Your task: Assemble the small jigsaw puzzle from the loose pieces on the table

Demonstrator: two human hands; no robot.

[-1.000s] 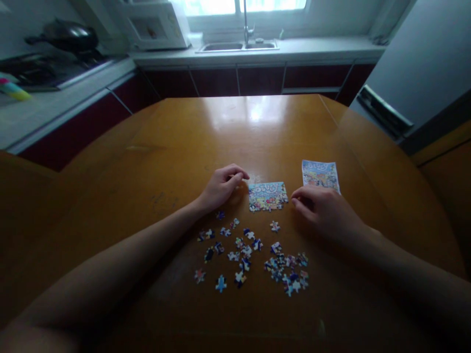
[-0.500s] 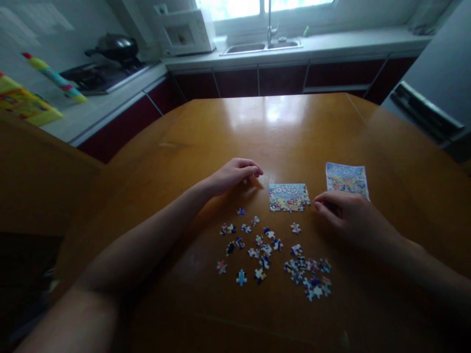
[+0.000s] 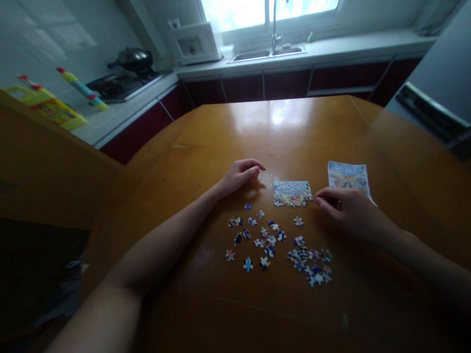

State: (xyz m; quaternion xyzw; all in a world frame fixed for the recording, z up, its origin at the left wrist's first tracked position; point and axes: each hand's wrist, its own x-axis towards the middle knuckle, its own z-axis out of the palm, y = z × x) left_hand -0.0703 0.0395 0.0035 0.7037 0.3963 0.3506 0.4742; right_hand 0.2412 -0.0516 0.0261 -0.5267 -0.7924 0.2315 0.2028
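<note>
A partly assembled jigsaw puzzle lies flat on the wooden table, its upper part joined and its lower edge ragged. At its right edge, my right hand has thumb and forefinger pinched together; whatever is between the tips is too small to make out. My left hand hovers or rests lightly left of the puzzle, fingers loosely bent and apart, holding nothing. Nearer to me are scattered loose jigsaw pieces and a denser cluster of pieces at the right. A printed picture sheet lies beyond my right hand, which partly covers it.
The large wooden table has rounded sides. Behind it runs a counter with a sink, a white microwave and a stove with a dark wok. Yellow bottles stand at the left.
The camera view has shifted slightly. My left forefinger is stretched out a little more. My right hand stays pinched beside the puzzle's right edge, and the loose pieces lie in the same arrangement.
</note>
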